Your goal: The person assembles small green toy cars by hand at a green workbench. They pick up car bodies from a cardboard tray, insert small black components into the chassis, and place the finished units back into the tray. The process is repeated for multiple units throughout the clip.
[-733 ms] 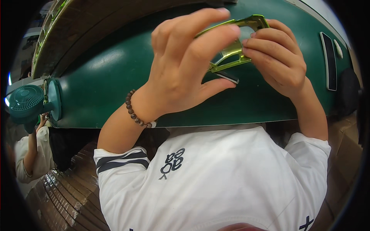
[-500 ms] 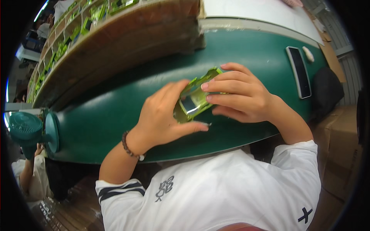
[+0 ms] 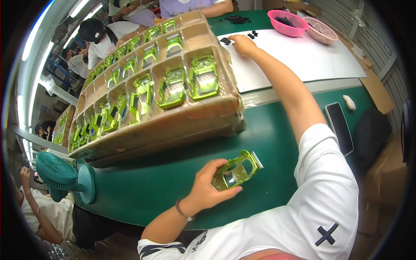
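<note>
My left hand (image 3: 208, 185) is wrapped round a bright green plastic housing (image 3: 219, 182), a see-through frame with an opening and a shiny strip at its far right end. It is held tilted above the green table, with the thumb along its near side. My right arm is stretched far forward over a white board. There my right hand (image 3: 243, 45) has its fingers closed at a small black part (image 3: 225, 41); whether the part is lifted off the board is too small to tell. A few more black parts (image 3: 252, 34) lie just beyond that hand.
A large divided tray (image 3: 182, 123) of green housings stands on the table (image 3: 277, 173), left of the white board (image 3: 312, 60). Beyond are a pink bowl (image 3: 288, 28) of black parts and a woven basket (image 3: 323, 30). A phone (image 3: 339, 128) and a teal fan (image 3: 56, 173) flank me. Other people sit around.
My right hand has let go of the green housing and reached forward to the black parts. The left hand keeps the housing alone. The view has tilted up, showing more of the tray and board.
</note>
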Action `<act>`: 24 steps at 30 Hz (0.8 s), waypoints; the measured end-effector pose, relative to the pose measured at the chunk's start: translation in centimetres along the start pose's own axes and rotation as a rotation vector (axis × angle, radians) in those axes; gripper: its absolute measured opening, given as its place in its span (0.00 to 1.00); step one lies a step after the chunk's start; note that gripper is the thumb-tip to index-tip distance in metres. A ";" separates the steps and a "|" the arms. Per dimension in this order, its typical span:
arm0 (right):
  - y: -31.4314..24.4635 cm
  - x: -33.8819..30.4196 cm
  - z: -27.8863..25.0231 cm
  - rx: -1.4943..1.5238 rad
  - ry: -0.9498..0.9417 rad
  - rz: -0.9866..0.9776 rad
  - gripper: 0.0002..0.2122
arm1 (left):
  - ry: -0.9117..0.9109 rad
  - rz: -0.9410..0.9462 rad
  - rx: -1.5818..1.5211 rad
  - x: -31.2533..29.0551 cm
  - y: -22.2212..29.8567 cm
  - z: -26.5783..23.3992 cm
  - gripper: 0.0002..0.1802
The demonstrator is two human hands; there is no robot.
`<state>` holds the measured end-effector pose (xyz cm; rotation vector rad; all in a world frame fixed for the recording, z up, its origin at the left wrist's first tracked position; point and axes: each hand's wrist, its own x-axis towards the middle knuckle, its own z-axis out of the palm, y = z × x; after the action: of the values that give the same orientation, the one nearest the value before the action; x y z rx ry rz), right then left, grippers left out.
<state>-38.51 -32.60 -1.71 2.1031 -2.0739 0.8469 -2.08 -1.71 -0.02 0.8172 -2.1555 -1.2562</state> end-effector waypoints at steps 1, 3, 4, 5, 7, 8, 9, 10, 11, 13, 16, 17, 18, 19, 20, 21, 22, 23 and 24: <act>-0.5 1.0 0.3 -0.043 0.001 -0.002 0.15 | -0.001 -0.001 0.001 -0.2 0.1 0.1 0.37; -1.2 2.8 0.6 -0.060 -0.012 0.029 0.16 | -0.012 0.022 -0.004 -0.1 0.0 0.1 0.37; -1.8 3.4 0.7 -0.133 -0.115 0.023 0.17 | -0.012 0.020 0.009 -0.2 0.0 0.1 0.37; -2.3 3.5 0.7 -0.146 -0.181 0.048 0.14 | -0.013 0.020 0.022 -0.3 0.2 0.0 0.38; -2.2 3.7 1.2 -0.127 -0.136 0.037 0.12 | -0.015 0.020 0.031 -0.3 0.2 0.0 0.38; -1.7 3.9 1.3 -0.089 -0.100 0.010 0.12 | -0.015 0.020 0.029 -0.4 0.2 0.1 0.38; -1.3 4.1 1.4 -0.081 -0.097 -0.002 0.11 | -0.015 0.020 0.026 -0.4 0.2 0.1 0.38; -0.3 4.2 1.6 -0.091 -0.061 0.003 0.11 | -0.017 0.023 0.013 -0.3 0.1 0.1 0.38; 0.5 4.4 1.8 -0.102 -0.024 0.005 0.11 | -0.018 0.027 -0.001 -0.2 0.1 0.2 0.38; 1.3 4.9 2.2 -0.147 -0.026 -0.009 0.11 | -0.017 0.043 0.003 0.0 0.2 0.2 0.38; 1.5 4.7 2.5 -0.147 -0.003 -0.056 0.11 | -0.027 0.063 0.038 0.3 0.5 0.1 0.38; 1.2 4.5 2.5 -0.135 0.010 -0.075 0.10 | -0.037 0.060 0.040 0.3 0.6 0.0 0.37; 1.0 4.5 2.5 -0.163 -0.024 -0.097 0.10 | -0.048 0.058 0.041 0.3 0.6 0.0 0.37; 0.5 4.3 2.2 -0.190 -0.058 -0.116 0.10 | -0.037 0.060 0.045 0.3 0.6 0.0 0.37; -0.1 4.2 1.9 -0.217 -0.091 -0.136 0.09 | -0.027 0.062 0.049 0.3 0.6 0.0 0.37; -0.5 4.1 1.9 -0.204 -0.081 -0.111 0.09 | -0.017 0.064 0.052 0.2 0.5 0.1 0.37; -0.7 4.0 1.9 -0.194 -0.072 -0.083 0.09 | -0.012 0.069 0.062 0.2 0.4 0.1 0.37; -0.9 3.9 1.9 -0.183 -0.062 -0.055 0.09 | -0.007 0.072 0.072 0.1 0.3 0.2 0.38; -0.9 3.7 1.9 -0.161 -0.051 -0.042 0.09 | -0.001 0.075 0.082 0.1 0.2 0.2 0.38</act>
<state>-37.27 -36.67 -1.42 2.0955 -2.0379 0.6052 -2.35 -1.58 0.12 0.7613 -2.2297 -1.1388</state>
